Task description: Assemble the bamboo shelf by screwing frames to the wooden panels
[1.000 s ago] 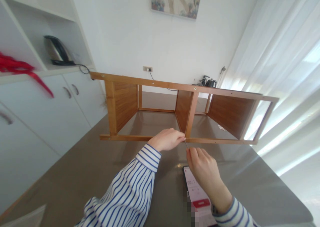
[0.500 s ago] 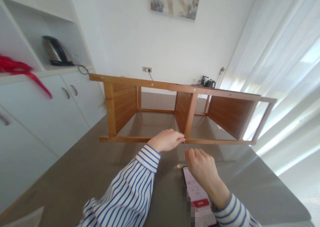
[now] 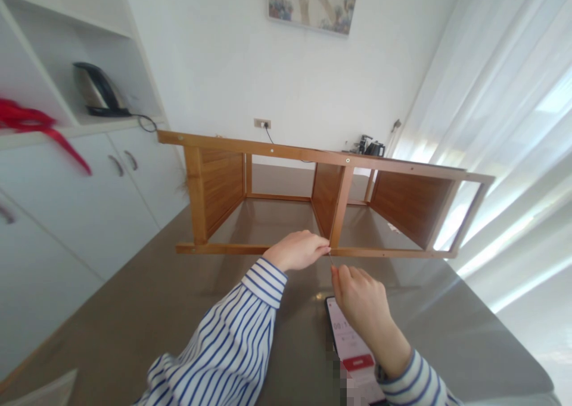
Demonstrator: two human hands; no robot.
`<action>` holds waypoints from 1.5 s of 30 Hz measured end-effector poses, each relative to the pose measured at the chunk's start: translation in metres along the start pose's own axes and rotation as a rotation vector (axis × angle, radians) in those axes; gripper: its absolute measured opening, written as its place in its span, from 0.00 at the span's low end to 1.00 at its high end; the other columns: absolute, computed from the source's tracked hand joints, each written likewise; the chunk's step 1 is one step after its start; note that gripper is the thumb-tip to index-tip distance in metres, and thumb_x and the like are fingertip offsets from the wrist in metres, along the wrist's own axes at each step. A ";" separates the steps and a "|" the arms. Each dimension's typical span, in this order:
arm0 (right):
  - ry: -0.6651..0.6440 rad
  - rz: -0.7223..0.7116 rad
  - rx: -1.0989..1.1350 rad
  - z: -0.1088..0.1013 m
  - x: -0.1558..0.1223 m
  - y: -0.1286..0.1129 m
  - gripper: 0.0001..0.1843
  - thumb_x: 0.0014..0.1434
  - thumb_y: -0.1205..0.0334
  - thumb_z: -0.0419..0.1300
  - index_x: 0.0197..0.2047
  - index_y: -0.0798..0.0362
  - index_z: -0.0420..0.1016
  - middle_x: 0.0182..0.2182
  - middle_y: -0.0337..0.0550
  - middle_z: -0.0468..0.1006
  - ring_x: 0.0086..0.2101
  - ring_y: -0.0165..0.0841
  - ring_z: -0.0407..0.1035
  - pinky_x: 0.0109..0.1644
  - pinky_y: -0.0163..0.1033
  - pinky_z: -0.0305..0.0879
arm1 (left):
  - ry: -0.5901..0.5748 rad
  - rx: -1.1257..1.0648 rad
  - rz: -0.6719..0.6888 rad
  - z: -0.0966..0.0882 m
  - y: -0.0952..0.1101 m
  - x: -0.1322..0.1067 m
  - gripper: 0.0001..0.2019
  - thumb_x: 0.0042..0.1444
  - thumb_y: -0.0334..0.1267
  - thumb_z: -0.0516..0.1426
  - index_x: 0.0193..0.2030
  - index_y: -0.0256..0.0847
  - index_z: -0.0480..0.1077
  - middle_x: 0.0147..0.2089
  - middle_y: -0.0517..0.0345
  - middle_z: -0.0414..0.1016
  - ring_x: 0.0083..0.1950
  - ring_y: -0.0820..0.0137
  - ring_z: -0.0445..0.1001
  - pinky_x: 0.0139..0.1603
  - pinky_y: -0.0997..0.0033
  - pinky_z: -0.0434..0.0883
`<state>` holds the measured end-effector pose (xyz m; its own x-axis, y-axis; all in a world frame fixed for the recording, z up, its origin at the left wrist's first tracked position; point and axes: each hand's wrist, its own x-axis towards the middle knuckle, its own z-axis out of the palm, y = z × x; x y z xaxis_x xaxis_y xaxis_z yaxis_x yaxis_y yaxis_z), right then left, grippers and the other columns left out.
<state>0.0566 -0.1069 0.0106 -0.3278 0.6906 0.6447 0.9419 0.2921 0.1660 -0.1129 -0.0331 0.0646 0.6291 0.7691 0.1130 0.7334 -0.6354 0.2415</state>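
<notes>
A wooden shelf rack lies on its side on the table, with slatted shelf panels between its rails. My left hand is closed at the near lower rail, its fingertips pinched where the middle crosspiece meets that rail. Just in front, my right hand is a fist around a thin metal rod-like tool. The rod's tip meets the rail beside my left fingertips. Its other end is hidden in my palm, so the exact kind does not show.
A phone with a timer lies on the brown table, partly under my right wrist. White cabinets with a kettle and red ribbon stand left. Behind the rack is another dark kettle; curtains hang right.
Both hands stay at the same joint of the rack. My right fist looks very slightly turned; the view has shifted a few pixels.
</notes>
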 end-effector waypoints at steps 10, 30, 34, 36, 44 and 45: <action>0.012 -0.067 -0.101 -0.007 0.004 0.003 0.16 0.63 0.62 0.51 0.24 0.53 0.61 0.18 0.38 0.67 0.21 0.29 0.62 0.25 0.37 0.40 | 0.001 0.003 -0.006 0.001 0.001 0.000 0.21 0.63 0.50 0.43 0.33 0.44 0.71 0.33 0.55 0.77 0.35 0.66 0.74 0.32 0.71 0.61; -0.045 -0.073 -0.089 -0.007 0.005 0.000 0.14 0.61 0.63 0.53 0.24 0.52 0.61 0.18 0.38 0.70 0.20 0.31 0.65 0.24 0.37 0.38 | 0.007 0.008 0.021 0.003 -0.003 0.000 0.20 0.64 0.50 0.42 0.32 0.44 0.70 0.32 0.56 0.76 0.33 0.67 0.73 0.29 0.71 0.58; -0.060 -0.063 -0.065 -0.005 0.004 0.001 0.14 0.62 0.64 0.53 0.24 0.52 0.62 0.18 0.38 0.70 0.20 0.30 0.66 0.24 0.37 0.37 | -0.001 -0.003 0.027 0.003 -0.003 0.000 0.20 0.64 0.49 0.42 0.31 0.44 0.70 0.31 0.56 0.76 0.33 0.67 0.73 0.30 0.72 0.58; -0.063 -0.061 -0.053 -0.004 0.004 0.001 0.14 0.62 0.64 0.52 0.24 0.52 0.62 0.18 0.38 0.70 0.19 0.30 0.66 0.24 0.37 0.37 | 0.000 -0.003 0.032 0.003 -0.004 0.001 0.20 0.64 0.49 0.42 0.31 0.44 0.70 0.31 0.56 0.76 0.33 0.67 0.73 0.30 0.72 0.58; -0.100 0.006 -0.008 -0.001 0.004 -0.003 0.15 0.63 0.63 0.51 0.24 0.52 0.63 0.17 0.37 0.71 0.19 0.29 0.66 0.23 0.36 0.37 | -0.001 -0.009 0.026 0.004 -0.004 0.001 0.20 0.64 0.49 0.42 0.32 0.44 0.70 0.32 0.57 0.76 0.33 0.67 0.73 0.30 0.72 0.58; -0.108 0.016 0.001 -0.002 0.005 -0.003 0.15 0.63 0.63 0.50 0.24 0.53 0.63 0.17 0.37 0.71 0.19 0.29 0.66 0.23 0.36 0.37 | -0.001 -0.011 0.021 0.004 -0.004 0.001 0.20 0.64 0.50 0.42 0.32 0.45 0.70 0.32 0.57 0.76 0.33 0.67 0.73 0.31 0.72 0.59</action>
<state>0.0524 -0.1056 0.0143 -0.3184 0.7623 0.5635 0.9471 0.2810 0.1551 -0.1138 -0.0299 0.0600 0.6447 0.7555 0.1168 0.7173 -0.6506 0.2493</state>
